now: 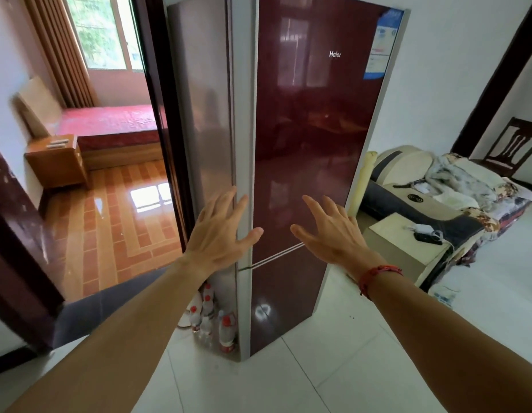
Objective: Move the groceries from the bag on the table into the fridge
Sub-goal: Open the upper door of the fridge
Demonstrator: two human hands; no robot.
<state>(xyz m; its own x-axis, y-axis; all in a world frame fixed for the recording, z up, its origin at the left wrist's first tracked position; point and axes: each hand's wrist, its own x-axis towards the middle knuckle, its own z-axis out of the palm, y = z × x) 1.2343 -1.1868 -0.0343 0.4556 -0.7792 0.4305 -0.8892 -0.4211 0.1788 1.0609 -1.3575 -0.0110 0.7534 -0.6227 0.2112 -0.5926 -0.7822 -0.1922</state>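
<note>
Fridge (303, 129): doors closed, directly ahead; left hand (220, 234) and right hand (327, 231) both spread, empty, near its upper door; bag and groceries out of view; loading apparently not begun.

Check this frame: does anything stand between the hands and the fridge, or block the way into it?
Nothing visible lies between the left hand or right hand and the fridge; both reach toward it, open and empty. The way in is blocked only by its own upper door, which is shut.
</note>
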